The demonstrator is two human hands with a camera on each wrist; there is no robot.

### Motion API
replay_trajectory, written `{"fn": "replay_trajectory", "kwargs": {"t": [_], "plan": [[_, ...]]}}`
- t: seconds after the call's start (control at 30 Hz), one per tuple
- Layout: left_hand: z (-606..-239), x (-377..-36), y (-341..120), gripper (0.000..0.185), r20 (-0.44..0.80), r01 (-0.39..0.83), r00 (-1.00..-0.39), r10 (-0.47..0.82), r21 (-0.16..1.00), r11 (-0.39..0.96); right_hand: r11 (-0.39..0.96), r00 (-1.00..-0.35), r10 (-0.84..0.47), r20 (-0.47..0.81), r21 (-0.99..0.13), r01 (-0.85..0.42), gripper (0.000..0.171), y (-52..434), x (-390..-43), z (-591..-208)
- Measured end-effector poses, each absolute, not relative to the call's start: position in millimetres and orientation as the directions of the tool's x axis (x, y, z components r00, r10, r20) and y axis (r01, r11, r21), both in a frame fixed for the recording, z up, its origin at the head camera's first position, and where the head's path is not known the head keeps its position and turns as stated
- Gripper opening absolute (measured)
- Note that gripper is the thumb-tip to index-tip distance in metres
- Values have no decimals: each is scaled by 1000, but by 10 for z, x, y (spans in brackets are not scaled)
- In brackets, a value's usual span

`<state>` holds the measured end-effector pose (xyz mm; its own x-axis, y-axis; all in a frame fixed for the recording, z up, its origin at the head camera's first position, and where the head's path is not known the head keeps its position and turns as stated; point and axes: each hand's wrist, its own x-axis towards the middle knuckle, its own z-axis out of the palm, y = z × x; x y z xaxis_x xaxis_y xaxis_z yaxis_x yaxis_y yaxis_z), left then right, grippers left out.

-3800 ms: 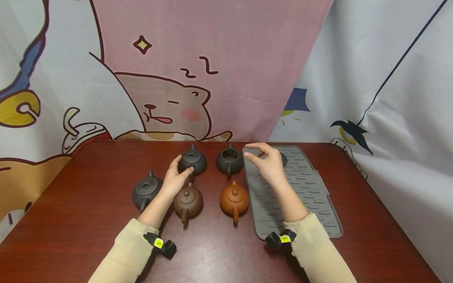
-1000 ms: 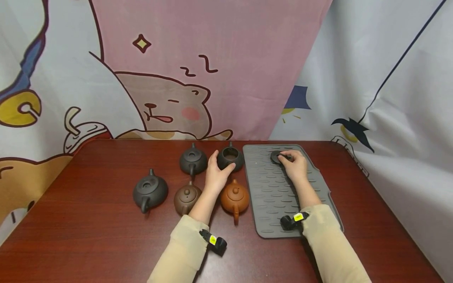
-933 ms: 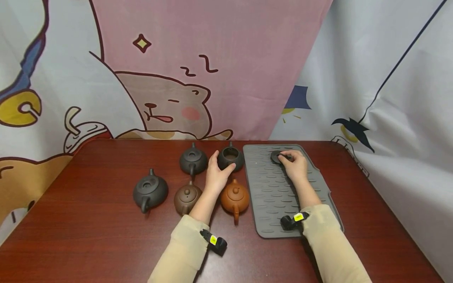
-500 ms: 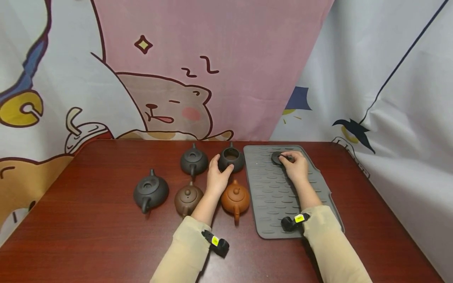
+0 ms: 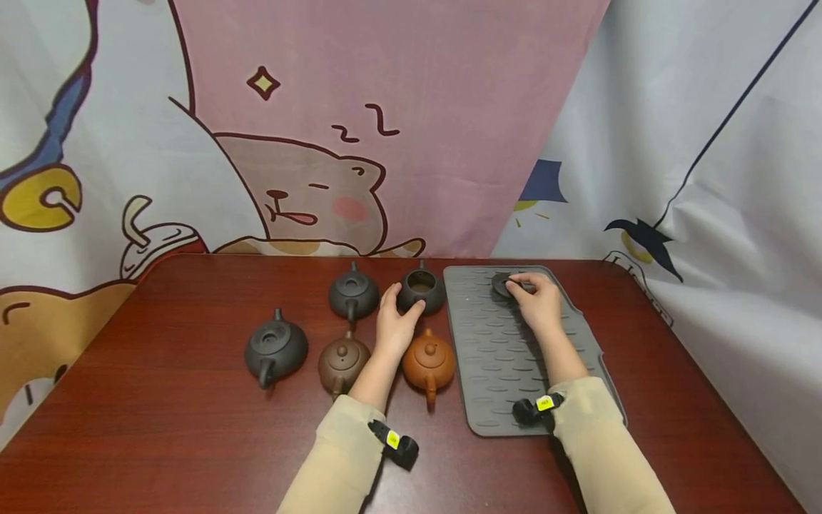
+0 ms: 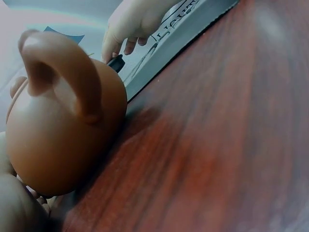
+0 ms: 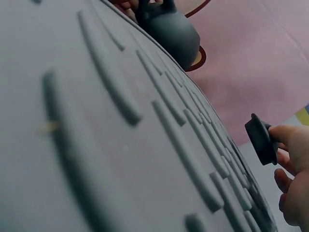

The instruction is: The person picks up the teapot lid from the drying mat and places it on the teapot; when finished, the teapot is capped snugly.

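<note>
A dark grey teapot without its lid (image 5: 421,289) stands at the back, its round mouth showing. My left hand (image 5: 393,325) grips it, fingers along its left side and thumb at the front. Over the far part of the grey mat (image 5: 494,371), my right hand (image 5: 539,300) pinches a small dark lid (image 7: 260,140) between thumb and fingers. The right wrist view shows the lid tilted on edge. An orange teapot with its lid on (image 5: 428,360) stands just in front of the open one and hides most of my left hand in the left wrist view.
To the left stand a brown lidded teapot (image 5: 343,360) and two dark grey teapots, one at the back (image 5: 353,293) and one farther left (image 5: 275,350). All rest on the red-brown table (image 5: 160,400). A printed curtain (image 5: 449,143) hangs behind the table's back edge.
Since the oldest frame, my left hand has moved right from the back-left teapot to the open one. My right hand has moved right and taken the lid. Over the last second both stay nearly still.
</note>
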<state>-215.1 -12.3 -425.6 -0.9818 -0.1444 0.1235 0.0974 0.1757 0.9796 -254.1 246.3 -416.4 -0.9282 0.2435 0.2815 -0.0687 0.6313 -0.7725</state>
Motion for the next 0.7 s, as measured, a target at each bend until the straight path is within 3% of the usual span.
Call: {"fn": "replay_trajectory", "kwargs": {"t": [0.7], "plan": [[-4269,-2154,-126,60,109,88,-984,-142,985,148,610,-939,98,331,-765,-206,22,2169,-2519,-3905]]}}
